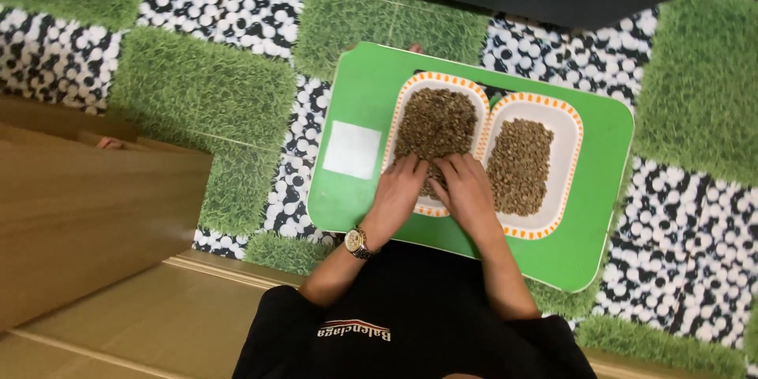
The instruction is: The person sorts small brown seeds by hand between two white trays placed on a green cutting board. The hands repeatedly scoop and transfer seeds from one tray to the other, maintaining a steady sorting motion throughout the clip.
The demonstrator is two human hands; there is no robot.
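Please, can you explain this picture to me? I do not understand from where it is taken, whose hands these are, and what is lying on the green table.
There is only one picture. It comes from a camera worn on a person's head, looking straight down, so you see that person's own arms and dark shirt at the bottom. No machine is present.

The small green table stands on a floor mat of grass and pebble squares. On it lie a white paper square and two white trays with orange edges. The left tray and the right tray each hold small brown-green grains.

The left hand, with a gold wristwatch, and the right hand rest with their fingers on the grains of the left tray. Neither hand visibly holds anything.
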